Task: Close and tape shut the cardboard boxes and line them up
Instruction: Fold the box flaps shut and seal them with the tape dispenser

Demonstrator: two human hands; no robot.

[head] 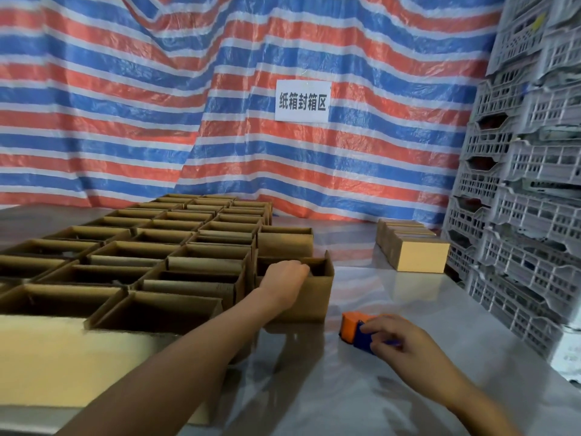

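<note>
Left hand [284, 275], right hand [407, 339], one dispenser [352, 329]

Reads 纸箱封箱区, five bold black Chinese characters in a single horizontal row, filling most of the width of a white rectangular sign [302, 101]. Hangs flat on the red, blue and white striped tarpaulin [125, 89] across the back, a little right of the middle of the view, above and behind the far end of the open cardboard boxes [201, 228] ranged on the tabletop [393, 309]. Stands as the only writing in view that can be read.
</note>
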